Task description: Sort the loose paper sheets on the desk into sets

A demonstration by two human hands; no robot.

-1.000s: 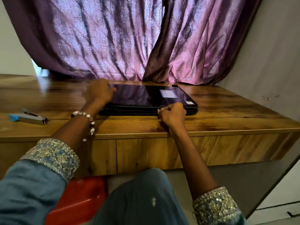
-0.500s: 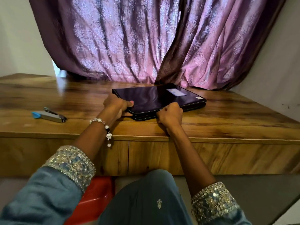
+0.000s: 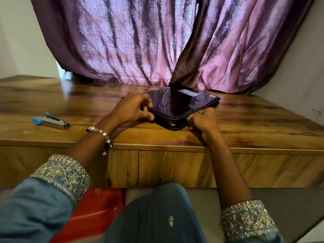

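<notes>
A dark purple zipped folder case (image 3: 177,104) lies closed on the wooden desk (image 3: 254,123), turned so one corner points at me. My left hand (image 3: 133,109) grips its near left edge with curled fingers. My right hand (image 3: 201,121) is curled at the near right edge, pinching at the zipper line; the zipper pull itself is hidden by the fingers. No loose paper sheets are visible.
A silver stapler (image 3: 52,121) with a blue end lies on the desk to the left. A purple curtain (image 3: 157,42) hangs behind the desk and touches the case's far side. A red stool (image 3: 91,209) stands below the desk by my knee.
The case has rotated from lying square to the desk edge to sitting corner-first toward me. My left hand moved from its far left corner to its near left edge; my right hand stayed at the front edge.
</notes>
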